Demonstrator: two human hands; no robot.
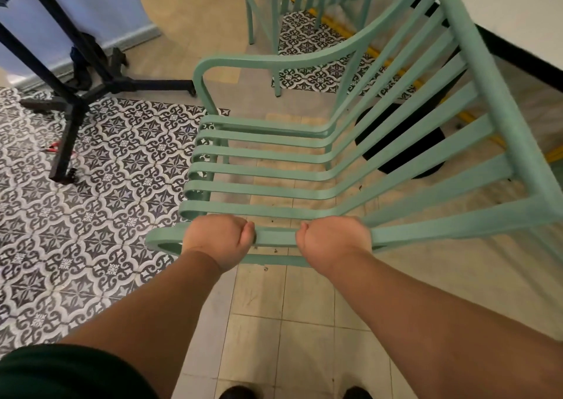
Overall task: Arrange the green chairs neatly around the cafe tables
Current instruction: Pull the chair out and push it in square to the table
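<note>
**Both hands closed on the near armrest of a green slatted chair**

The left hand (217,240) and the right hand (333,241) are both wrapped tight around the same armrest (274,236) of the green chair (304,167), fists side by side with a short stretch of bare rail between them. Knuckles face up and the fingers curl under the rail, out of sight. Both forearms run back toward 6 o'clock, the left one ending in a dark sleeve (70,374) at about 7 o'clock.

The chair fills the middle of the view, seen from its side. Its seat slats run across toward 9 o'clock, and its slatted back rises toward 2 o'clock, ending at the top rail (484,72). The far armrest (274,60) arches at 12 o'clock. Whether the legs touch the floor cannot be told.

At 1 o'clock, behind the chair's back, a white table top (518,11) with a dark edge sits above a round black base (405,142) seen through the slats. At 12 o'clock stands another green chair (268,8). At 10 o'clock is a black table base (79,93) with spreading feet, standing on patterned tiles (91,200). Plain beige tiles (274,322) lie under the arms, and two dark shoe tips (237,392) show at 6 o'clock
</note>
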